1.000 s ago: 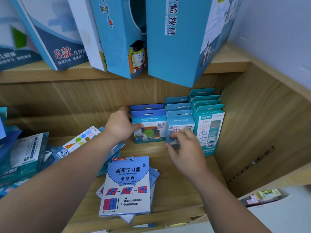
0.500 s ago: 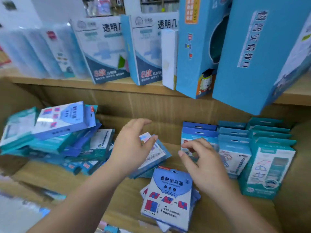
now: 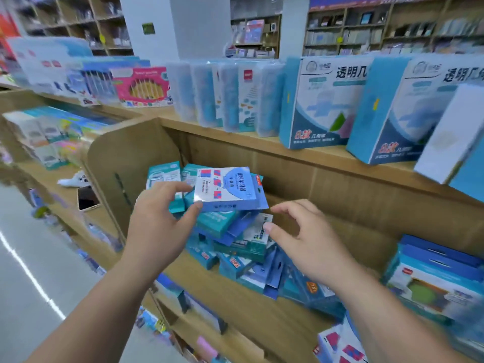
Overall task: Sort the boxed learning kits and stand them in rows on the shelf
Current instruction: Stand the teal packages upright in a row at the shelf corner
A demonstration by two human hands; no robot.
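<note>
A loose pile of blue and teal boxed kits (image 3: 235, 239) lies at the left end of the wooden shelf (image 3: 262, 305). On top sits a flat kit box with red and blue squares (image 3: 230, 189). My left hand (image 3: 159, 218) pinches its left edge, fingers above and thumb below. My right hand (image 3: 301, 239) hovers beside the pile with fingers spread, holding nothing. A row of standing kits (image 3: 432, 271) fills the right end of the shelf. Another red-and-blue kit (image 3: 337, 344) lies flat at the front right.
The wooden side panel (image 3: 125, 166) closes the shelf on the left. Large blue geometry boxes (image 3: 327, 100) and a leaning white box (image 3: 450, 134) stand on the shelf above. A phone (image 3: 87, 197) lies on the neighbouring shelf. The aisle floor (image 3: 31, 258) runs along the left.
My view swung left, away from the standing rows. Both hands moved from those rows to the loose pile, and my left hand took hold of the top kit box.
</note>
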